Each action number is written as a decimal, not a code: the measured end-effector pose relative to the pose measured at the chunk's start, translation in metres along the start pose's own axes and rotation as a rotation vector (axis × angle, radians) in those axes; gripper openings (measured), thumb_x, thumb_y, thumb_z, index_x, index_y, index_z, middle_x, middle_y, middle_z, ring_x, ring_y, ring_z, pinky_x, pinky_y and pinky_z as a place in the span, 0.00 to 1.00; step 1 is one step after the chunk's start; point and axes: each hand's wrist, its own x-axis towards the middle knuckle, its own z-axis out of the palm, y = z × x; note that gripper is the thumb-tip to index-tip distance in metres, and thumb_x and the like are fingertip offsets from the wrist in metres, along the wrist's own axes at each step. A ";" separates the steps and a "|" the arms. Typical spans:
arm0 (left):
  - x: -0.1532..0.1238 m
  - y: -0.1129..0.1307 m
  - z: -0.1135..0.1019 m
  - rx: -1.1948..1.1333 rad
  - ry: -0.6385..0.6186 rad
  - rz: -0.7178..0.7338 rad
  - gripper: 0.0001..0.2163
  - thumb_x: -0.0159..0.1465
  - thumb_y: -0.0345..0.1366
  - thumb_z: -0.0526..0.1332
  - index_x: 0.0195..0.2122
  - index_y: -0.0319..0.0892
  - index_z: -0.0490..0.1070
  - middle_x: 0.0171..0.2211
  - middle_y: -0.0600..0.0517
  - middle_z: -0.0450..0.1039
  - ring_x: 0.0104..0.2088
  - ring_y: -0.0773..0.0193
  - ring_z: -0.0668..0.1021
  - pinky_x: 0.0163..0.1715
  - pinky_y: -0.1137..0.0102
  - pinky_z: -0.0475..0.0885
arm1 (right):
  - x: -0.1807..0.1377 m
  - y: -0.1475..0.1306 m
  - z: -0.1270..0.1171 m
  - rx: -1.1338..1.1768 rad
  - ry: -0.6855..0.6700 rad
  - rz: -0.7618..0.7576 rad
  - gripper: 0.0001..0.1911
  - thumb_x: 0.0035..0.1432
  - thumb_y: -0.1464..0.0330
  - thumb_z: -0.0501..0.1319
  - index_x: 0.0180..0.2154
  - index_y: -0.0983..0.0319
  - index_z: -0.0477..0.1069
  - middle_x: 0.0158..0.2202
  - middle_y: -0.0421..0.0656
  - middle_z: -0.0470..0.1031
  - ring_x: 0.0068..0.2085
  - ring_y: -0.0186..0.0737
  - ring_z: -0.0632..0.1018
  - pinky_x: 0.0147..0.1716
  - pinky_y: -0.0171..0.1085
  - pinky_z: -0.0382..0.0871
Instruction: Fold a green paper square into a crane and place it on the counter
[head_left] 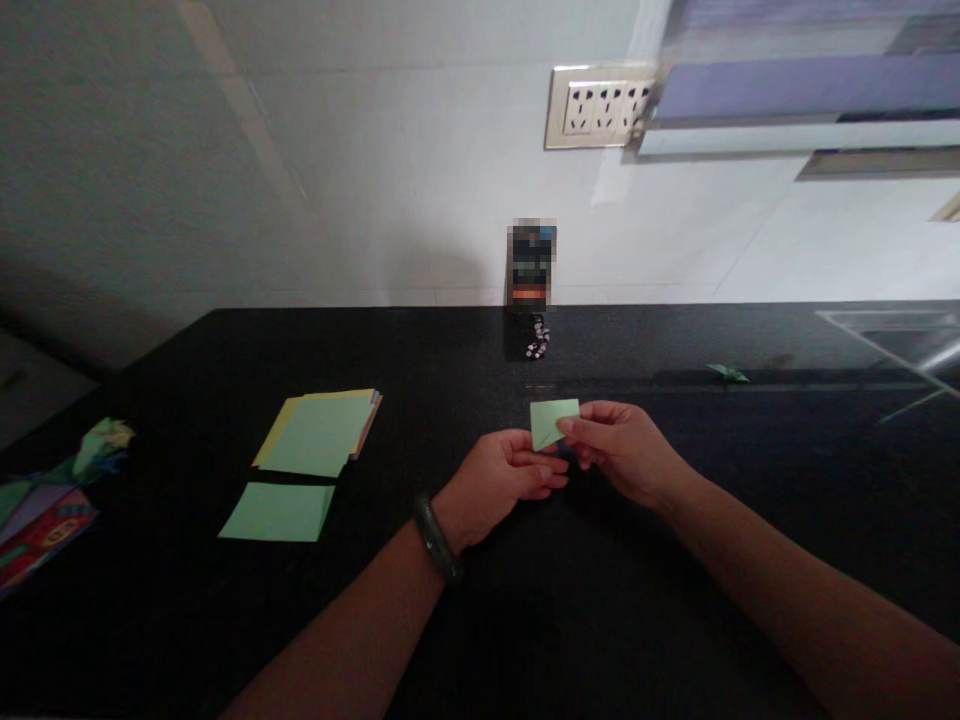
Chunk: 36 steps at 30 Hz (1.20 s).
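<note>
A small piece of folded light-green paper (553, 420) is held above the black counter, with a short diagonal line near its lower edge. My right hand (626, 445) pinches its right side between thumb and fingers. My left hand (506, 475), with a dark bangle (436, 538) on the wrist, is closed loosely at the paper's lower left, and some of its fingertips are hidden behind the paper. On the left lie a stack of coloured paper sheets (315, 433), green on top, and a separate green sheet (274, 512) below it.
Crumpled coloured paper (103, 447) and a red packet (52, 540) lie at the far left. A blurred-out dark object (531, 265) leans on the wall, a beaded strap (538, 338) below it. A green folded paper piece (727, 373) rests right. Wall sockets (600, 108) are above.
</note>
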 end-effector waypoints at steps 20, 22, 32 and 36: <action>0.001 0.001 0.001 0.063 0.116 0.097 0.06 0.57 0.31 0.58 0.25 0.36 0.70 0.20 0.51 0.73 0.19 0.69 0.75 0.21 0.75 0.68 | -0.002 0.003 0.003 0.044 -0.148 0.090 0.18 0.48 0.57 0.61 0.20 0.66 0.68 0.18 0.40 0.69 0.16 0.27 0.66 0.16 0.30 0.61; 0.001 0.001 0.001 0.065 0.089 0.056 0.06 0.57 0.31 0.58 0.24 0.36 0.70 0.19 0.51 0.73 0.19 0.69 0.75 0.21 0.76 0.68 | -0.001 0.002 0.000 0.009 -0.166 0.043 0.20 0.50 0.55 0.59 0.22 0.66 0.68 0.19 0.39 0.68 0.18 0.27 0.66 0.17 0.30 0.61; 0.007 -0.001 -0.006 -0.025 0.267 0.185 0.05 0.52 0.32 0.63 0.28 0.35 0.72 0.23 0.51 0.74 0.23 0.69 0.75 0.26 0.73 0.70 | 0.000 0.005 -0.002 -0.155 -0.138 -0.010 0.09 0.44 0.67 0.65 0.26 0.64 0.67 0.21 0.36 0.69 0.19 0.25 0.67 0.19 0.28 0.61; 0.010 -0.004 -0.007 -0.208 0.289 0.184 0.07 0.49 0.33 0.65 0.26 0.35 0.70 0.21 0.53 0.72 0.21 0.68 0.74 0.25 0.70 0.71 | -0.005 0.008 0.007 -0.197 -0.179 0.014 0.09 0.44 0.67 0.64 0.25 0.64 0.66 0.19 0.37 0.69 0.20 0.28 0.69 0.20 0.29 0.62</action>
